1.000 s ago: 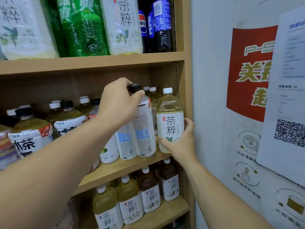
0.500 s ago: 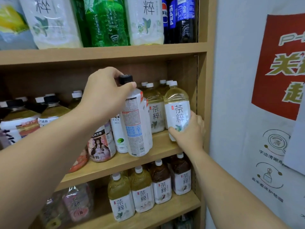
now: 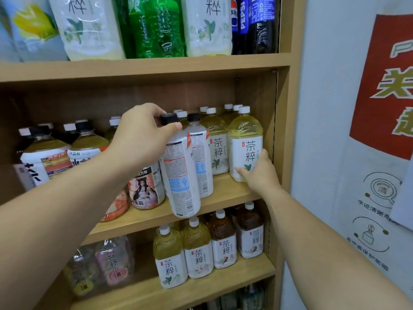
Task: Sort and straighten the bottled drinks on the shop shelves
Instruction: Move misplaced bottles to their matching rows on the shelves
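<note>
My left hand (image 3: 143, 135) grips the neck of a tall white-labelled bottle with a black cap (image 3: 181, 175), which leans slightly at the front edge of the middle shelf (image 3: 225, 193). A second black-capped bottle (image 3: 200, 153) stands right behind it. My right hand (image 3: 260, 173) holds the base of a yellow-green tea bottle with a white cap (image 3: 244, 144) at the shelf's right end, next to the cabinet's side wall. More tea bottles of the same kind (image 3: 216, 142) stand in rows behind and to its left.
Left on the middle shelf stand wide tea bottles (image 3: 47, 157) and a bottle with a figure label (image 3: 145, 186). The top shelf holds large green, pale and Pepsi bottles (image 3: 252, 23). The lower shelf carries small tea bottles (image 3: 196, 249). A postered wall (image 3: 380, 86) is at the right.
The view has moved closer and to the left. The black-capped bottle in my left hand has come forward to the shelf's front edge. My right hand stays on the tea bottle.
</note>
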Action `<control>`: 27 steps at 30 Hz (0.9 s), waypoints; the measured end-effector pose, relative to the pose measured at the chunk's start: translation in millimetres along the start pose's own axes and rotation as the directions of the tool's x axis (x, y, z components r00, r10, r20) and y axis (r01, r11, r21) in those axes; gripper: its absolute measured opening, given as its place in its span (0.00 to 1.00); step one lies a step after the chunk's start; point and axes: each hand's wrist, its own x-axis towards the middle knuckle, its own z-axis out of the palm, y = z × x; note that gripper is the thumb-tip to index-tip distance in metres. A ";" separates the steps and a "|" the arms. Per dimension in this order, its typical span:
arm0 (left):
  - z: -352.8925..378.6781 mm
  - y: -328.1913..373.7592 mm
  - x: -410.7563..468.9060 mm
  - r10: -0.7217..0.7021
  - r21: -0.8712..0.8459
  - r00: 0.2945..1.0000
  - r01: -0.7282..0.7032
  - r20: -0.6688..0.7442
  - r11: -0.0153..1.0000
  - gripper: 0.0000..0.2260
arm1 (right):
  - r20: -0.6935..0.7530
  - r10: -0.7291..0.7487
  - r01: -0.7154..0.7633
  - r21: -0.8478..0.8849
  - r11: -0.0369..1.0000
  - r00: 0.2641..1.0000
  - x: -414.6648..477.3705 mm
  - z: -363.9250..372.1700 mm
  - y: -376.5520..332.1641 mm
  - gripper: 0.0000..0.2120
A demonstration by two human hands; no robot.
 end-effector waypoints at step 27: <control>-32.2 -13.9 -4.1 0.041 -0.012 0.999 -0.041 -0.028 0.999 0.09 | -0.255 -0.274 0.227 -0.199 0.953 0.927 -45.1 10.7 -38.1 0.28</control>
